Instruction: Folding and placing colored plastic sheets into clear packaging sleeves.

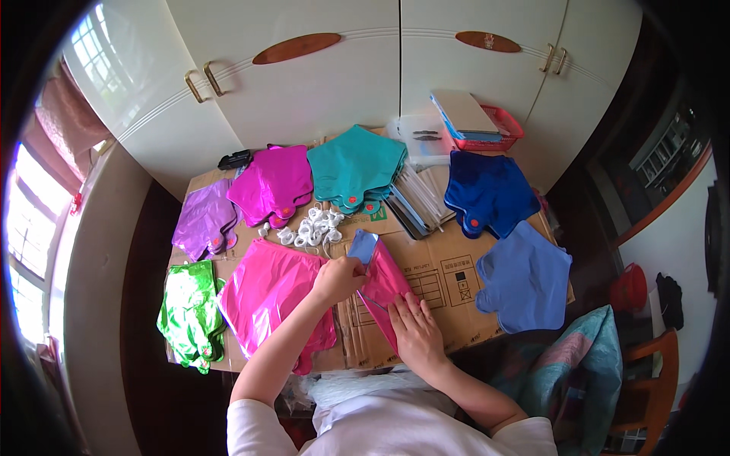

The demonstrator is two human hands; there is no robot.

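A flat pink foil balloon [389,283], folded long and narrow, lies on the cardboard in front of me. Its upper end shows a silvery blue face. My left hand [340,280] is closed, its fingertips pinching the balloon's left edge near that end. Pressed flat on the lower right part of the same balloon, my right hand [417,332] has its fingers stretched out. Left of it, partly under my left forearm, a stack of pink foil balloons [266,285] is spread out. White ribbon rolls [315,228] sit in a small heap beyond my left hand.
More flat balloon stacks ring the cardboard-covered table [456,262]: green [190,308], purple [204,216], magenta [272,182], teal [356,167], dark blue [490,190] and light blue [525,277]. Thin white sticks [422,196] and a red basket [502,125] stand behind. White cabinets [304,91] close off the back.
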